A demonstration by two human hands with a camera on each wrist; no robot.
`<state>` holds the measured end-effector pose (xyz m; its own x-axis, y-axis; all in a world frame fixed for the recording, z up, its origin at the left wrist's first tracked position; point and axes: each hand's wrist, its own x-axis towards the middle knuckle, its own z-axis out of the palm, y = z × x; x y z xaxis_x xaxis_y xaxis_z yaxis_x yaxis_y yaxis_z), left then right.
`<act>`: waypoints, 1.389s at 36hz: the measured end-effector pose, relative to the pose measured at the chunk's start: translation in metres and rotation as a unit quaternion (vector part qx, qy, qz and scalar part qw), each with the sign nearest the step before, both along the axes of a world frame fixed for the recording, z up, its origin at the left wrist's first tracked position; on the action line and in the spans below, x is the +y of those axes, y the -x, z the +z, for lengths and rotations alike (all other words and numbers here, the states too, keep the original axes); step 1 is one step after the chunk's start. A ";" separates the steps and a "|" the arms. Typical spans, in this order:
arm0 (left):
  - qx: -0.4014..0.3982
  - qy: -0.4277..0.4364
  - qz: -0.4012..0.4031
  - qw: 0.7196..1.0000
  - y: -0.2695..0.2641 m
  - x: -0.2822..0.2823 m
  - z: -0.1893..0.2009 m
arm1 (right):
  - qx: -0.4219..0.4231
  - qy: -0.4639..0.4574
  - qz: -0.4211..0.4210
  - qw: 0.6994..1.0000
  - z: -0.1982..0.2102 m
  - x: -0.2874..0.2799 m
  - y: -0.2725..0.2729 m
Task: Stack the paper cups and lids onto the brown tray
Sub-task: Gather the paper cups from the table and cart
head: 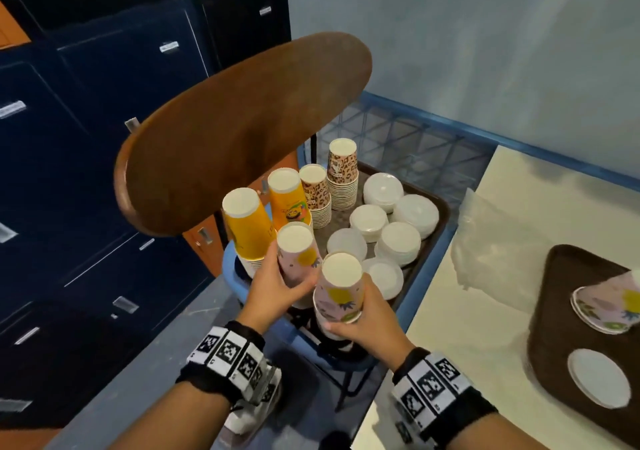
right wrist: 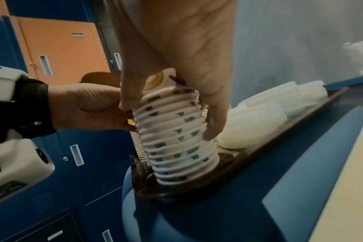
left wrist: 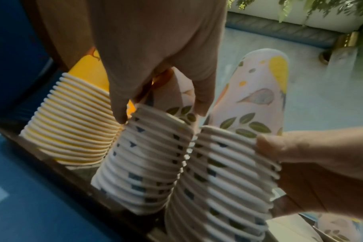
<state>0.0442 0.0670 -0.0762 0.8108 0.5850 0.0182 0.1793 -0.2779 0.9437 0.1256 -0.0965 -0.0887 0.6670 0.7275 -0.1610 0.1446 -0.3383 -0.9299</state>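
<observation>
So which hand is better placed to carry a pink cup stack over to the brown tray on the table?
Probably the right hand: it grips the nearer pink cup stack, on the side toward the brown tray. The left hand would have to cross over.

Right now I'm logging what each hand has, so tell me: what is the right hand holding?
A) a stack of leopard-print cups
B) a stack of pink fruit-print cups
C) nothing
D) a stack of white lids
B: the right hand has its grip curled round a stack of pink fruit-print cups, while the white lids and the leopard-print cups stand untouched on the tray.
</observation>
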 end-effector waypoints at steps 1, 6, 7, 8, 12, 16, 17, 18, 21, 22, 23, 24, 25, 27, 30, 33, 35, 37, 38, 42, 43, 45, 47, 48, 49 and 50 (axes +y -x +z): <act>-0.001 0.007 -0.004 1.000 -0.001 0.001 -0.003 | 0.007 0.007 -0.005 1.000 -0.004 0.000 0.001; 0.011 0.076 -0.037 0.996 -0.002 0.011 -0.019 | 0.032 0.007 -0.014 0.999 -0.011 0.000 0.003; 0.017 0.090 -0.044 0.995 -0.002 0.013 -0.019 | 0.034 0.009 -0.013 0.999 -0.012 0.000 0.004; 0.024 0.103 -0.051 0.993 -0.002 0.014 -0.019 | 0.035 0.013 -0.013 0.999 -0.013 0.000 0.004; 0.051 0.126 -0.077 0.988 -0.003 0.022 -0.023 | 0.014 0.026 -0.017 0.999 -0.015 0.000 0.005; 0.059 0.147 -0.087 0.984 -0.003 0.024 -0.024 | -0.005 0.034 -0.015 0.999 -0.018 -0.002 0.007; 0.058 0.153 -0.090 0.982 -0.002 0.024 -0.025 | -0.008 0.035 -0.017 0.999 -0.018 -0.002 0.008; 0.056 0.160 -0.095 0.981 -0.002 0.025 -0.027 | -0.012 0.038 -0.018 0.999 -0.018 -0.001 0.008; 0.058 0.175 -0.114 0.976 -0.001 0.027 -0.028 | -0.026 0.041 -0.030 0.998 -0.019 0.002 0.010; 0.061 0.175 -0.123 0.975 -0.001 0.029 -0.028 | -0.032 0.044 -0.034 0.998 -0.019 0.002 0.010; 0.067 0.169 -0.134 0.974 -0.001 0.030 -0.027 | -0.038 0.048 -0.036 0.997 -0.019 0.002 0.011; 0.073 0.162 -0.144 0.973 -0.001 0.031 -0.026 | -0.041 0.050 -0.037 0.997 -0.018 0.002 0.012; 0.077 0.157 -0.153 0.973 0.000 0.032 -0.026 | -0.044 0.049 -0.036 0.997 -0.018 0.001 0.012; 0.080 0.154 -0.167 0.971 0.000 0.034 -0.024 | -0.046 0.045 -0.031 0.997 -0.017 -0.001 0.014; 0.079 0.150 -0.172 0.970 0.002 0.033 -0.022 | -0.046 0.046 -0.033 0.997 -0.015 -0.003 0.016; 0.069 0.140 -0.166 0.974 0.003 0.030 -0.017 | -0.050 0.035 -0.043 0.997 -0.008 -0.003 0.016; 0.057 0.132 -0.159 0.977 0.001 0.025 -0.011 | -0.050 0.035 -0.049 0.997 -0.001 -0.006 0.016; 0.040 0.121 -0.155 0.980 -0.001 0.019 -0.002 | -0.045 0.030 -0.061 0.997 0.004 -0.011 0.016; 0.033 0.118 -0.154 0.980 -0.003 0.016 0.004 | -0.041 0.024 -0.068 0.997 0.009 -0.015 0.015; 0.010 0.101 -0.179 0.979 -0.015 -0.002 0.029 | -0.012 -0.043 -0.091 0.995 0.017 -0.037 0.010; 0.008 0.096 -0.191 0.977 -0.019 -0.007 0.036 | -0.002 -0.061 -0.098 0.993 0.018 -0.044 0.008; 0.005 0.085 -0.219 0.972 -0.028 -0.019 0.049 | 0.009 -0.076 -0.128 0.989 0.017 -0.059 0.007; 0.009 0.064 -0.250 0.966 -0.039 -0.032 0.061 | 0.020 -0.096 -0.159 0.982 0.020 -0.077 0.006; 0.012 0.046 -0.267 0.963 -0.045 -0.038 0.066 | 0.018 -0.088 -0.168 0.982 0.023 -0.087 0.004; 0.014 0.028 -0.282 0.959 -0.051 -0.046 0.070 | 0.017 -0.093 -0.164 0.982 0.023 -0.099 0.002; 0.019 0.014 -0.292 0.956 -0.057 -0.054 0.074 | 0.015 -0.086 -0.156 0.984 0.028 -0.110 0.002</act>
<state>0.1012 0.0129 -0.0017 0.9991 0.0314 -0.0268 0.0353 -0.3154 0.9483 0.1239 -0.2064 -0.0606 0.8587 0.5068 -0.0761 0.0309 -0.1994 -0.9794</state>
